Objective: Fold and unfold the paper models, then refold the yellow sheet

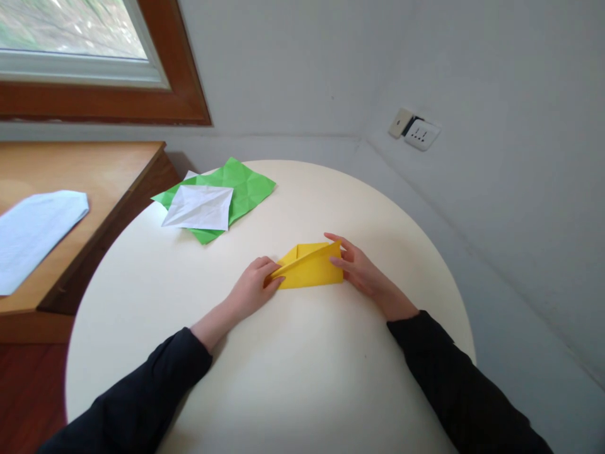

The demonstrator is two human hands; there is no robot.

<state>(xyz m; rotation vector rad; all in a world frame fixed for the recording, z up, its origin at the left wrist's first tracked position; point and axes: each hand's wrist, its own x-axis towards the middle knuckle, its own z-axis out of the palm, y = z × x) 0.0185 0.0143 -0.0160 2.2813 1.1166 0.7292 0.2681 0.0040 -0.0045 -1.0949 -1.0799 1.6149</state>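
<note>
A folded sheet of yellow paper (309, 270) is held between my two hands at the middle of the round table. It has a slanting fold running up to the right and a raised flap along its far side. My left hand (253, 285) pinches its left corner, thumb in front and fingers behind. At the right end, my right hand (360, 270) grips the paper, its thumb on the near face and the index finger stretched out behind the top corner. The other right fingers are partly hidden by the paper.
Creased green paper (250, 186) lies on the white round table (283, 378) at the far left, with a creased white sheet (201, 207) on top. A wooden desk (85, 167) at the left bears a pale blue folded item (42, 230). A wall socket (422, 133) is at the back right.
</note>
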